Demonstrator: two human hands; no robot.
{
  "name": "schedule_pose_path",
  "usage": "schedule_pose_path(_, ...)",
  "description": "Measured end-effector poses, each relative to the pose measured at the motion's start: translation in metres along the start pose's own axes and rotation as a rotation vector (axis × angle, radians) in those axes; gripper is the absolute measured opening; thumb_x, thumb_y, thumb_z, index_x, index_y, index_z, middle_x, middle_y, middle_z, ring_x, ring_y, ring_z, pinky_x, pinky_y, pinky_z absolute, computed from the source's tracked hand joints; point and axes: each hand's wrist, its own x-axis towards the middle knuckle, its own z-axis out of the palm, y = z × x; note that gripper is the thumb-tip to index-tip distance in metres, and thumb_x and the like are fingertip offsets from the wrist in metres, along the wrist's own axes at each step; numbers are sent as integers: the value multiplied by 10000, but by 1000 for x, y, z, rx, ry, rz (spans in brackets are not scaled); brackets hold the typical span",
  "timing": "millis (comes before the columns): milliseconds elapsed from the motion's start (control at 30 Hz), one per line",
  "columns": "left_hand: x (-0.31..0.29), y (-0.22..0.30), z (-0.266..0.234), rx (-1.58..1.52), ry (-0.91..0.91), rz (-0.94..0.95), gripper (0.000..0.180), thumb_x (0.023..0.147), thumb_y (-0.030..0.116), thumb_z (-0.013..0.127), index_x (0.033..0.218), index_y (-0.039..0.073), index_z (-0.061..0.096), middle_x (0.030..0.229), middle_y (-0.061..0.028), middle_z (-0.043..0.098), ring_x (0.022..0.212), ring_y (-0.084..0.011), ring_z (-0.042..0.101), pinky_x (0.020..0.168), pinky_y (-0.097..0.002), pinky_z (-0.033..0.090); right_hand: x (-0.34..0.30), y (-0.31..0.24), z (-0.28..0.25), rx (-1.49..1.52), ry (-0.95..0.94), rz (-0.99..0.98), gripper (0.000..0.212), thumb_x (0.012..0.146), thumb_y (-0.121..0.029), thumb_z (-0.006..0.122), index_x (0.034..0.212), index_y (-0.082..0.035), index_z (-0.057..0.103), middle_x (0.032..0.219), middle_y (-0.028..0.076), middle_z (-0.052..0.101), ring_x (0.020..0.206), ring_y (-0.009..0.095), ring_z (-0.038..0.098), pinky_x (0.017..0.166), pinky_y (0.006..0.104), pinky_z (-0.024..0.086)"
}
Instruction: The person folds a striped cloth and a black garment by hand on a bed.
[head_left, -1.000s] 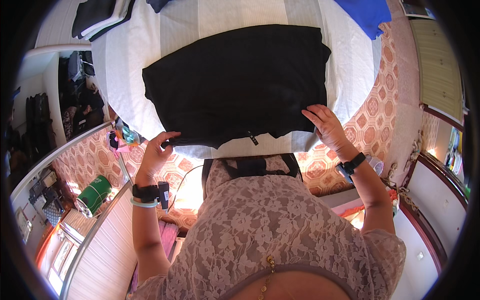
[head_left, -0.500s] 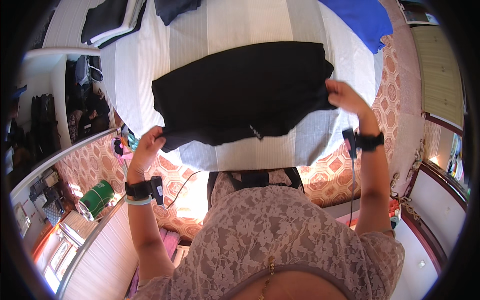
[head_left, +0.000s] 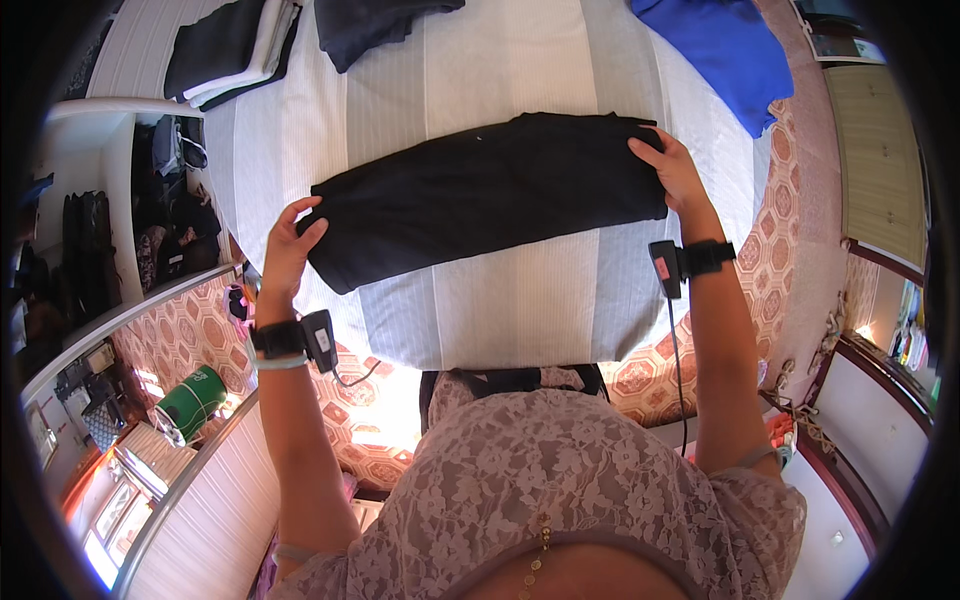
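A black garment [head_left: 480, 205], folded into a long band, lies slantwise on the striped bed cover, its right end farther from me. My left hand [head_left: 288, 248] grips its left end, the thumb and fingers bent about the edge. At the opposite end my right hand [head_left: 674, 175] holds the far corner, with the thumb on top of the cloth and the other fingers partly hidden. Both wrists carry black straps with small boxes. The front edge of the band is fairly straight; I cannot tell the garment's exact kind.
The bed [head_left: 470, 310] has a pale striped cover. Folded dark and white clothes [head_left: 225, 55] lie at the far left, a dark garment [head_left: 375, 30] beside them, a blue garment [head_left: 715, 55] at the far right. A green cylinder [head_left: 192, 402] stands left, near open shelves with clothes.
The garment's near edge has been folded over away from me, making a narrower band. My left hand moved farther up along its end; the right hand shifted to the far corner.
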Motion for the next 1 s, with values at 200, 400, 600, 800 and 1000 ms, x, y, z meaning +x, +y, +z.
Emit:
schedule_pose_path(200, 34, 5, 1, 415, 86, 106, 309, 759, 52, 615, 1051, 20, 523, 893, -71, 590, 763, -135, 553, 673, -243, 449, 9, 13, -12, -255, 116, -123, 314, 740, -137, 659, 996, 16, 561, 892, 89, 599, 836, 156, 570, 726, 256, 458)
schedule_pose_path(400, 19, 26, 89, 1103, 531, 773, 281, 711, 1, 544, 991, 35, 532, 960, -146, 548, 868, -308, 523, 752, -400, 420, -19, -8, 38, -1148, 516, -839, 283, 713, -48, 554, 992, -4, 536, 925, 159, 585, 860, 312, 550, 782, 392, 433)
schedule_pose_path(600, 18, -21, 199, 1323, 72, 711, 440, 786, 159, 498, 1213, 86, 423, 1326, -90, 339, 1231, -264, 298, 997, -438, 233, -51, 34, 186, -879, -148, -1021, 358, 767, -151, 516, 1111, -49, 509, 1188, 116, 481, 1110, 263, 432, 952, 395, 311)
schedule_pose_path(800, 14, -14, 155, 1433, 133, 465, 607, 780, 397, 545, 1322, 250, 317, 1399, -67, 224, 1286, -305, 182, 1021, -486, 158, -14, 42, 101, -1420, 45, -886, 517, 769, -363, 554, 1250, -230, 422, 1345, 9, 328, 1246, 258, 269, 993, 521, 192)
schedule_pose_path(1000, -6, -38, 82, 1434, 327, 434, 580, 810, 419, 508, 1325, 228, 323, 1390, -91, 254, 1273, -329, 217, 1010, -497, 172, -3, 41, 47, -1462, 324, -712, 535, 826, -475, 447, 1303, -251, 356, 1361, 40, 303, 1250, 310, 257, 1010, 501, 167)
